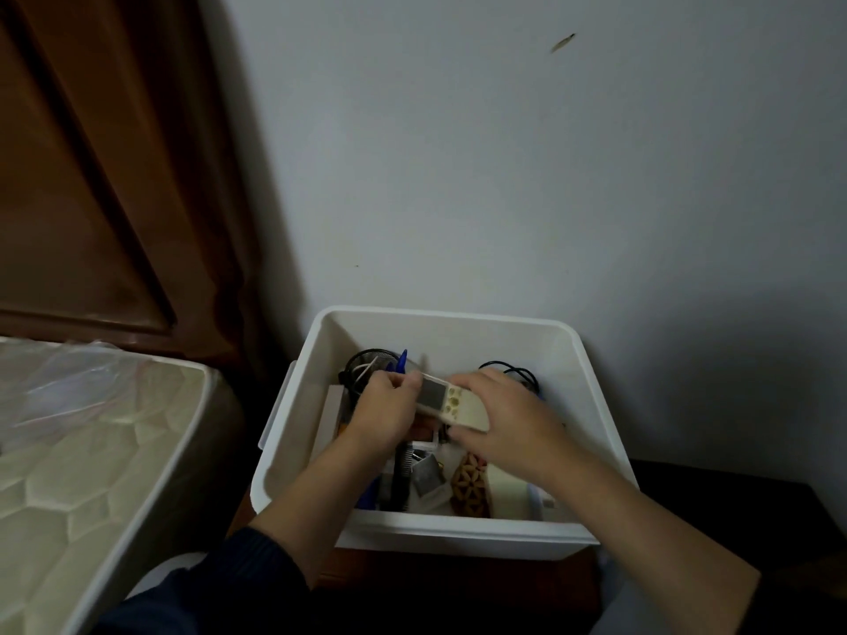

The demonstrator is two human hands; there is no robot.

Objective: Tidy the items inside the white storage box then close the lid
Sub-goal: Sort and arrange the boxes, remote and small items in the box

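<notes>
The white storage box (591, 396) stands open against the wall, with no lid on it. Both my hands are inside it. My left hand (385, 407) and my right hand (502, 417) together hold a cream remote control (451, 403) above the other items. Behind the hands are a black mesh pen cup (366, 362) with a blue pen (402, 359) and a coiled black cable (518, 373). Near the front lie a wooden patterned piece (472, 490), a black comb-like item (402, 474) and small white and grey bits.
A mattress wrapped in clear plastic (82, 460) lies to the left, with a brown wooden headboard (91, 176) behind it. The box sits on a dark wooden surface (458, 575). A pale wall (550, 176) rises directly behind.
</notes>
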